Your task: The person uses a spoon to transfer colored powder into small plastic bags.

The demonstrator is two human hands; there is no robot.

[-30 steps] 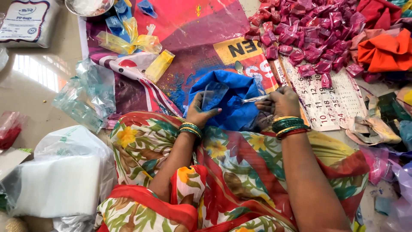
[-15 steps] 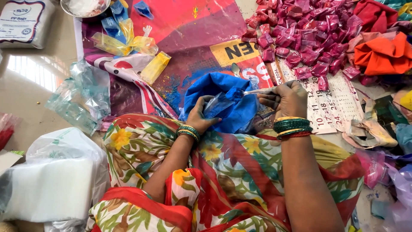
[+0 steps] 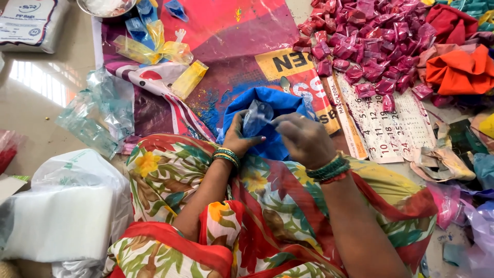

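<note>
My left hand and my right hand meet over a big blue bag of blue powder that rests against my knees. Both pinch a small clear plastic pouch between their fingertips, held upright above the bag. Blue powder stains the fingers. Green and gold bangles sit on both wrists. A metal spoon lies just beyond the bag on the printed sheet.
A pile of pink filled packets lies at the upper right, beside an orange bag. Yellow packets and empty clear pouches lie at left. A white sack of bags stands lower left. A calendar sheet lies at right.
My right hand has let go of the spoon and moved left onto the small pouch; the spoon now lies beyond the bag. The left hand stays on the pouch.
</note>
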